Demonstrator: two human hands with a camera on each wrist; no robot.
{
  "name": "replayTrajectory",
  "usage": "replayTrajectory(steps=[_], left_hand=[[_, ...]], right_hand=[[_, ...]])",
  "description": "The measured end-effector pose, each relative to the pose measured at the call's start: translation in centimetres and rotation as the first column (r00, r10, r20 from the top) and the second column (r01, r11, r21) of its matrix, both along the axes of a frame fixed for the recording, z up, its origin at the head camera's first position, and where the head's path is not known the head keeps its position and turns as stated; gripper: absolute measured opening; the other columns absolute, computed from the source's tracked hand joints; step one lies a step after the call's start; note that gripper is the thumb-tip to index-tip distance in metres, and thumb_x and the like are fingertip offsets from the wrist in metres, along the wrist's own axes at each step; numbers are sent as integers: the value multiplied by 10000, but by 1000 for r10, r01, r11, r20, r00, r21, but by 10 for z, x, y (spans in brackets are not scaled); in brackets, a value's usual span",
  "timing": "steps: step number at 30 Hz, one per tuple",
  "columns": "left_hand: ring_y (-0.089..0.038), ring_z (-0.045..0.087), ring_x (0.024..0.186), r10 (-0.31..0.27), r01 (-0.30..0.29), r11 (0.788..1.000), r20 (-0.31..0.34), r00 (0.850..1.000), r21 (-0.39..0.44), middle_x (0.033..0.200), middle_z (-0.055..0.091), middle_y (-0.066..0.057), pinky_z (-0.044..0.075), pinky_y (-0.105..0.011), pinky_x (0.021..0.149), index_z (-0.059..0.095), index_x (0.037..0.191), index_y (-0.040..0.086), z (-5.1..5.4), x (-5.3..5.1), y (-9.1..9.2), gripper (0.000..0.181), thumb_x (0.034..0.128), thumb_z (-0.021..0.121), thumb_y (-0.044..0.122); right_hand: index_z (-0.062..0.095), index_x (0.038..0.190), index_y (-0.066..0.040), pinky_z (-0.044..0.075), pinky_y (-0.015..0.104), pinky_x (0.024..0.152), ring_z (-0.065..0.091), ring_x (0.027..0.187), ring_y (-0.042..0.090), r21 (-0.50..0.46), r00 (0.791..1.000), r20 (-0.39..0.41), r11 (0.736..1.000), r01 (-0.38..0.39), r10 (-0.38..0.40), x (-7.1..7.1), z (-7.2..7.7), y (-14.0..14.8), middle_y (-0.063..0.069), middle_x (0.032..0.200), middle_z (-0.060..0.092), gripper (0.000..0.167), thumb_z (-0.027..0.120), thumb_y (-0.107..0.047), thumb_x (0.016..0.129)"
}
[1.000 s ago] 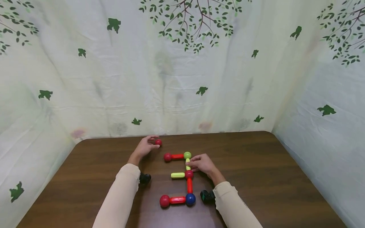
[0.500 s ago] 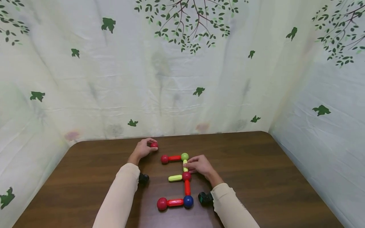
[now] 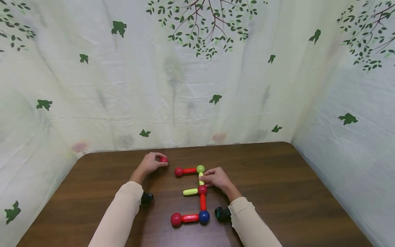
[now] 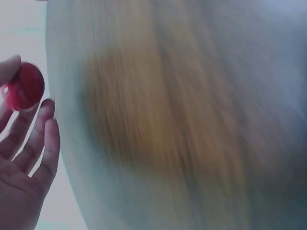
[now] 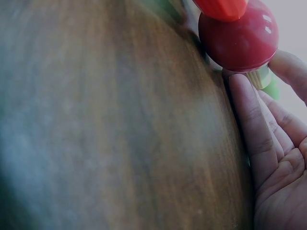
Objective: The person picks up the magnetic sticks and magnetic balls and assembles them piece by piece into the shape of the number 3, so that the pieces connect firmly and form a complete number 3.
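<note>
My left hand pinches a loose red ball near the table's far edge; the left wrist view shows the ball between thumb and fingertips. My right hand pinches the upper lime-yellow rod, which joins a green ball to a middle red ball. From the green ball a red rod runs left to another red ball. A second lime-yellow rod points left from the middle ball, its left end bare. Below, a red rod reaches a blue ball.
From the blue ball a red rod leads left to a red ball. Everything lies on a brown wooden table. A pale curtain with leaf prints hangs behind and at the sides. Each wrist wears a black camera.
My left hand has drawn the loose red ball leftward and a little nearer to me. My right hand keeps its pinch on the upper lime-yellow rod.
</note>
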State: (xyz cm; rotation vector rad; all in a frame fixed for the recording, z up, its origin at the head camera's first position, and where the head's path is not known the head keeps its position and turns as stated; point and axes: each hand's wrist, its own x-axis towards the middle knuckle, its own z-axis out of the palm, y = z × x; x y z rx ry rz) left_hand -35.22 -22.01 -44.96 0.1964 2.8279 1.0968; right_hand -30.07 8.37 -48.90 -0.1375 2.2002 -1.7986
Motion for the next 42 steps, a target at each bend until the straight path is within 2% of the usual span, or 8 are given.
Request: replayTrajectory(steps=[7, 12, 17, 23, 28, 32, 36, 42], left_hand=[[-235, 614, 885, -72, 72, 997, -13, 997, -11, 981, 665, -74, 497, -358, 746, 698, 1080, 12, 6, 26, -13, 327, 840, 791, 213], [-232, 596, 891, -173, 173, 985, 13, 985, 3, 1000, 643, -72, 500, -345, 747, 681, 1117, 6, 6, 43, -14, 338, 834, 787, 157], [-227, 598, 914, -280, 279, 960, 88, 956, 31, 1040, 647, -68, 503, -344, 767, 678, 1148, -8, 6, 56, -9, 355, 837, 779, 131], [-201, 613, 911, -405, 399, 914, 154, 901, 66, 1008, 662, -45, 515, -347, 794, 655, 1183, -51, 11, 69, 3, 418, 821, 788, 111], [-190, 604, 928, -459, 452, 888, 190, 868, 83, 1066, 661, -47, 508, -344, 817, 647, 1217, -25, 11, 77, 15, 435, 820, 779, 96], [-184, 608, 920, -455, 450, 890, 198, 868, 71, 1084, 673, -45, 508, -336, 807, 668, 1199, -3, 10, 80, 23, 401, 824, 772, 92], [-171, 616, 883, -441, 443, 896, 184, 878, 36, 1008, 678, -18, 516, -330, 781, 696, 1148, 11, 10, 80, 29, 347, 818, 777, 81], [-175, 573, 858, -455, 466, 883, 147, 878, -55, 965, 651, 15, 495, -316, 745, 717, 1115, 60, 9, 80, 35, 335, 793, 802, 92]], right_hand=[[711, 987, 82, 574, 349, 685, 675, 719, 169, -10, 1000, -4, 1000, 2, -2, 0, 0, -2, 82, 828, 695, 233, 777, -91, 846], [703, 980, 97, 575, 355, 682, 680, 715, 173, -24, 1000, -2, 1000, 5, -5, 2, 0, -2, 89, 822, 697, 226, 774, -68, 843], [703, 973, 96, 575, 351, 679, 685, 704, 173, -25, 1000, 10, 1000, 4, -4, 1, -2, -1, 91, 810, 700, 221, 774, -67, 842], [697, 971, 98, 575, 349, 670, 678, 695, 166, -33, 1000, 12, 999, 9, -9, 0, 0, -1, 85, 808, 697, 214, 769, -58, 844], [690, 965, 106, 576, 351, 665, 677, 676, 166, -41, 1000, 8, 999, -3, 4, 0, 0, -1, 81, 796, 692, 210, 764, -49, 846], [689, 966, 108, 576, 349, 665, 675, 675, 161, -44, 1000, 6, 999, -6, 6, 0, 0, -1, 80, 796, 691, 212, 763, -51, 847], [687, 969, 109, 576, 349, 667, 678, 679, 164, -47, 1000, 12, 999, -5, 6, 0, -1, -1, 84, 802, 695, 215, 765, -48, 845], [688, 966, 104, 576, 351, 669, 677, 686, 162, -44, 1000, 9, 999, -6, 6, 0, 0, -1, 81, 800, 695, 210, 763, -51, 848]])
